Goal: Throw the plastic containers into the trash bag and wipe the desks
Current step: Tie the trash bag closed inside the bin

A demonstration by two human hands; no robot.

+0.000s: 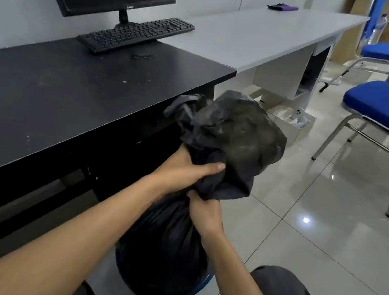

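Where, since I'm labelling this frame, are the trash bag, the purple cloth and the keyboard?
trash bag [162, 257], head view, on its bulging lower body.
purple cloth [285, 7], head view, on its middle.
keyboard [138, 32], head view, on its middle keys.

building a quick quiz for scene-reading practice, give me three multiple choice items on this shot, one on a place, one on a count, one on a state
1. Where does the cloth lie?
A. on the black desk
B. on the floor
C. on the grey desk

2. How many blue chairs show?
A. one
B. two
C. three

3. What state is the bag in?
A. neck gathered, gripped by the left hand and the right hand
B. flat and empty
C. mouth spread wide open

Answers:
1. C, the purple cloth sits far along the grey desk by the wall.
2. B, one chair stands near and one behind it.
3. A, both hands curl round the bunched neck above the full, rounded body.
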